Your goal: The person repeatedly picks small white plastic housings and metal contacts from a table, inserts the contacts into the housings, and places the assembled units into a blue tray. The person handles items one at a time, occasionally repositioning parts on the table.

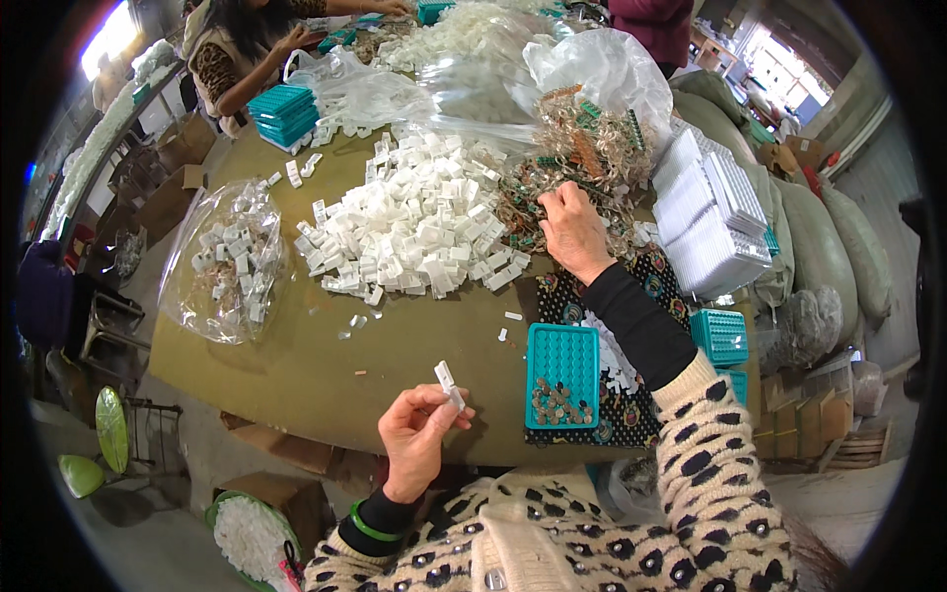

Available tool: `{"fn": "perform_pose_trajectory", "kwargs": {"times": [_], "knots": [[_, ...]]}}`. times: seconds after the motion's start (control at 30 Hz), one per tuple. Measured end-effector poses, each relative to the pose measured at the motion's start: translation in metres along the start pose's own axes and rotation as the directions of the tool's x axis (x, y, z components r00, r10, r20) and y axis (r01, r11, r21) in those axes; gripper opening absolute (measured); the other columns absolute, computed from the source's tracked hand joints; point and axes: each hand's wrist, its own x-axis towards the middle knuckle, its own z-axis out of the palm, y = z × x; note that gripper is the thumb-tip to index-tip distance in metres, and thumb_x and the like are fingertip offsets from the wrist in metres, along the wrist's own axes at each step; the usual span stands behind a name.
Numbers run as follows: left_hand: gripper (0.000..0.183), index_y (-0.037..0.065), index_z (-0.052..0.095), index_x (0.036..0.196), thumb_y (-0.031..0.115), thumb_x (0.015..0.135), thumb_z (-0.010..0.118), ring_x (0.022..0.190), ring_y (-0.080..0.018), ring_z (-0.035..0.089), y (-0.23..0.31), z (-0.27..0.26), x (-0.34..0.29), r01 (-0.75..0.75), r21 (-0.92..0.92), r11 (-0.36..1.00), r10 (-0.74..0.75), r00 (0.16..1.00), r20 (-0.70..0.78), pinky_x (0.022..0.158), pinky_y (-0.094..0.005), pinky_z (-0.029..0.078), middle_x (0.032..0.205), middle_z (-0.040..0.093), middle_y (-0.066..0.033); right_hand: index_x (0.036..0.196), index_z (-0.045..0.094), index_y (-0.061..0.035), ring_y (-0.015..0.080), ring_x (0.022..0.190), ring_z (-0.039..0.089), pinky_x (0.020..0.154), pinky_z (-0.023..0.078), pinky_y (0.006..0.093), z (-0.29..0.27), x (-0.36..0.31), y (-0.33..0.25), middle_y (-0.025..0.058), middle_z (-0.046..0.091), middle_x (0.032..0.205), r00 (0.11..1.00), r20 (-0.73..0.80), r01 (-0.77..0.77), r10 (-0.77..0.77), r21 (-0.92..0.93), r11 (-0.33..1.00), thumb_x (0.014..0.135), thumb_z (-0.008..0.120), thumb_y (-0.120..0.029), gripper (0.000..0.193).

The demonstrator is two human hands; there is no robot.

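While my left hand (414, 439) grips a small white plastic piece (447, 381) near the front edge of the surface (395, 345), my right hand (575, 237) is stretched out at the near side of a loose tangle of thin strips (619, 163), brownish and shiny with bits of green. My left thumb and fingers pinch the white piece by its lower end, so it sticks up out of them; its long axis slants, the free end pointing away from me and a little to the left. My right fingers are bent and drawn together against the strips, but I cannot tell whether they have hold of one.

From the white piece, the tangle lies farther away from me and off to the right, so my right hand is by far the nearer one to it, and my two hands are well apart. The big heap of white pieces (414, 227) sits left of my right hand, beyond my left one. On my near right, below my right hand and just left of my forearm, a teal tray (564, 355) rests partly on a dark patterned cloth (631, 422), with small round brownish bits (559, 405) gathered at its near end
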Motion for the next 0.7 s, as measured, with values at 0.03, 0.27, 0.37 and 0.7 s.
{"fn": "perform_pose_trajectory", "kwargs": {"times": [0.03,0.27,0.37,0.7], "knots": [[0.009,-0.004,0.057,0.096,-0.008,0.089,0.061,0.084,-0.0245,0.069,-0.002,-0.001,0.001,-0.031,0.024,0.999,0.031,0.999,0.014,0.069,-0.0330,0.059,0.103,0.066,-0.0194,0.088,0.062,-0.0020,0.0297,0.083,0.058,0.074,0.048,0.0403,0.001,0.003,0.003,0.0110,0.053,0.086,0.999,0.027,0.019,-0.016,-0.083,0.996,0.082,0.065,-0.007,0.009],[0.025,-0.005,0.055,0.108,-0.011,0.086,0.063,0.085,-0.0180,0.067,-0.007,-0.003,-0.003,-0.014,0.082,0.997,0.014,1.000,-0.003,0.070,-0.0291,0.059,0.102,0.065,-0.0153,0.084,0.067,-0.0018,0.0142,0.067,0.060,0.062,0.050,0.0300,-0.025,0.024,0.035,0.0031,0.063,0.078,0.857,0.222,-0.492,0.465,0.618,0.613,0.086,0.068,-0.011,0.009],[0.030,-0.005,0.058,0.112,-0.013,0.083,0.065,0.084,-0.0167,0.066,-0.008,-0.004,-0.002,-0.027,0.151,0.988,0.025,1.000,0.014,0.071,-0.0272,0.058,0.102,0.063,-0.0125,0.088,0.066,0.0005,0.0089,0.065,0.063,0.055,0.050,0.0231,-0.034,0.027,0.034,0.0028,0.065,0.075,0.771,0.329,-0.571,0.544,0.735,0.365,0.088,0.069,-0.012,0.013],[0.030,-0.004,0.061,0.106,-0.017,0.079,0.066,0.091,-0.0146,0.062,-0.011,-0.005,-0.002,-0.109,0.205,0.973,0.100,0.994,0.053,0.078,-0.0256,0.055,0.109,0.058,-0.0115,0.077,0.065,-0.0002,0.0102,0.065,0.066,0.056,0.050,0.0260,-0.046,0.018,0.033,0.0090,0.068,0.076,0.965,0.189,-0.208,0.180,0.137,0.969,0.083,0.070,-0.011,0.013]]}}
